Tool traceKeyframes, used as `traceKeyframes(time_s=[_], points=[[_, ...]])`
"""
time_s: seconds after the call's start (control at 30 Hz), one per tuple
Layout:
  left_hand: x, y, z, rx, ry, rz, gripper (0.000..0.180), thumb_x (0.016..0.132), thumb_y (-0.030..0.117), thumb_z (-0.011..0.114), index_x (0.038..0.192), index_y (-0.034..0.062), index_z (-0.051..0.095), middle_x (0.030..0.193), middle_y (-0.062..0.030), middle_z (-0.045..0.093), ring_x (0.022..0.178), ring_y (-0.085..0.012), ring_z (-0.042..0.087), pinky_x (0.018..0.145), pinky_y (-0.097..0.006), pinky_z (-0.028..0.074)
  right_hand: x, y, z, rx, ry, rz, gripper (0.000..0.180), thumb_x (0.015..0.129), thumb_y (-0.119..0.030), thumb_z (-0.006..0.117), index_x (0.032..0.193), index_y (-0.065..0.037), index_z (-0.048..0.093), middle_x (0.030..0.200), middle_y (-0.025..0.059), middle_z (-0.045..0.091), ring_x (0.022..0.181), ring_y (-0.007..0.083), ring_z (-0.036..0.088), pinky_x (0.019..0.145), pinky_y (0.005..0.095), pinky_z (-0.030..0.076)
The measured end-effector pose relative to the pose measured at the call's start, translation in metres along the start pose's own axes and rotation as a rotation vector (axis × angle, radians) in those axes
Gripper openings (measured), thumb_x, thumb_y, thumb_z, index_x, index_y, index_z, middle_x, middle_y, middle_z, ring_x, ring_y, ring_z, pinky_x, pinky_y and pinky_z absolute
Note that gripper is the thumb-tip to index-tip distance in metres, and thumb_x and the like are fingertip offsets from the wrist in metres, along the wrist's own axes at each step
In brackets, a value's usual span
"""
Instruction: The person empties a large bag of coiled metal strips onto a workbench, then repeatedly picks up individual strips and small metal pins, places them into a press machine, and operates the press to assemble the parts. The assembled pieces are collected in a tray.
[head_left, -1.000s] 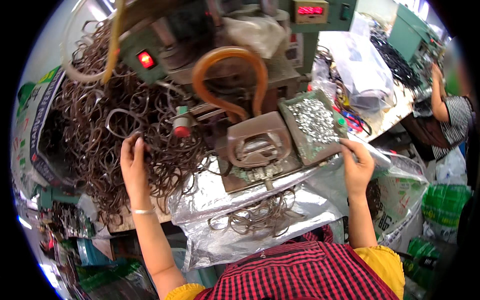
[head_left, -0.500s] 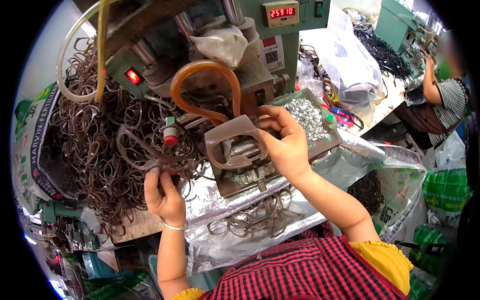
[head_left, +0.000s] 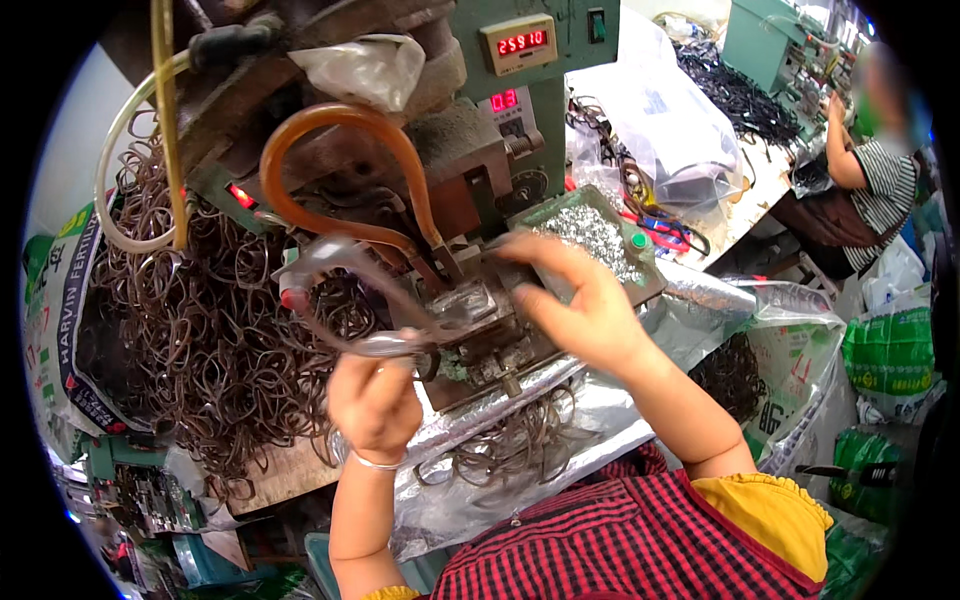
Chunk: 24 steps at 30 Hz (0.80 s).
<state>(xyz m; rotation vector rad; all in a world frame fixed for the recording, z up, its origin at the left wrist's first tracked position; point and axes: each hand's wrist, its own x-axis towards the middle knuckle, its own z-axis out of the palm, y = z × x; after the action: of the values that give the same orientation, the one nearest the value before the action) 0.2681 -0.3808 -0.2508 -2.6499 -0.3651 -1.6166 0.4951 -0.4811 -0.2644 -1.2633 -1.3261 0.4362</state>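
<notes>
My left hand is closed around a thin brown loop, blurred by motion, and holds it up against the metal die block of a green press machine. My right hand reaches in from the right, its fingertips at the die block; whether they pinch anything is hidden. Just behind that hand is a tray of small silver metal bits. An orange hose arches over the block.
A big tangle of brown loops fills the left. More loops lie on a silvery plastic sheet in front of the machine. Bags stand at right. Another person works at a far bench.
My left hand left the loop pile and brought a loop up to the die block. My right hand moved from the tray's right side across to the block.
</notes>
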Motion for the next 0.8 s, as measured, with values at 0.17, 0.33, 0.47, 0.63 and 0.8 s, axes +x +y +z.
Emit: traceKeyframes(time_s=[0.17, 0.33, 0.47, 0.63, 0.8], points=[[0.01, 0.0, 0.031, -0.125, -0.053, 0.219, 0.034, 0.068, -0.006, 0.069, 0.1, 0.0061, 0.067, 0.09, -0.0108, 0.068, 0.07, -0.025, 0.064, 0.056, -0.033, 0.051, -0.022, 0.089, -0.028, -1.088, 0.281, 0.169, 0.022, 0.076, -0.015, 0.074, 0.094, -0.005, 0.069, 0.126, 0.021, 0.058, 0.132, 0.0387, 0.046, 0.092, 0.0503, 0.05], [0.002, -0.006, 0.037, -0.099, -0.021, 0.273, 0.029, 0.069, -0.004, 0.071, 0.095, 0.0076, 0.068, 0.088, -0.0082, 0.067, 0.066, -0.0235, 0.061, 0.053, -0.034, 0.049, -0.008, 0.091, -0.04, -0.868, 0.422, 0.05, 0.015, 0.074, -0.015, 0.075, 0.085, -0.005, 0.068, 0.109, 0.0136, 0.065, 0.115, 0.035, 0.057, 0.088, 0.0454, 0.05], [-0.004, -0.012, 0.035, -0.215, -0.069, 0.219, 0.018, 0.073, -0.004, 0.067, 0.084, 0.0081, 0.059, 0.096, -0.0174, 0.072, 0.066, -0.0259, 0.062, 0.056, -0.036, 0.045, -0.007, 0.091, -0.036, -0.726, 0.468, 0.17, 0.014, 0.075, -0.01, 0.073, 0.085, -0.004, 0.066, 0.089, 0.0126, 0.067, 0.09, 0.0334, 0.063, 0.08, 0.0424, 0.05], [-0.004, -0.011, 0.029, -0.222, -0.096, 0.244, 0.031, 0.069, -0.004, 0.067, 0.098, 0.0065, 0.067, 0.103, -0.0138, 0.071, 0.078, -0.0266, 0.066, 0.061, -0.035, 0.05, -0.009, 0.088, -0.042, -0.523, 0.447, 0.118, 0.012, 0.077, -0.002, 0.07, 0.086, 0.001, 0.063, 0.08, 0.0126, 0.066, 0.078, 0.0247, 0.066, 0.075, 0.0334, 0.051], [-0.018, 0.024, -0.008, -0.083, -0.148, 0.018, 0.036, 0.073, -0.005, 0.065, 0.108, 0.0052, 0.068, 0.119, -0.015, 0.066, 0.077, -0.0266, 0.063, 0.064, -0.035, 0.05, -0.019, 0.087, -0.034, -0.494, 0.439, 0.045, 0.017, 0.086, 0.0, 0.067, 0.102, 0.0, 0.069, 0.091, 0.0128, 0.069, 0.086, 0.0242, 0.066, 0.081, 0.0322, 0.05]])
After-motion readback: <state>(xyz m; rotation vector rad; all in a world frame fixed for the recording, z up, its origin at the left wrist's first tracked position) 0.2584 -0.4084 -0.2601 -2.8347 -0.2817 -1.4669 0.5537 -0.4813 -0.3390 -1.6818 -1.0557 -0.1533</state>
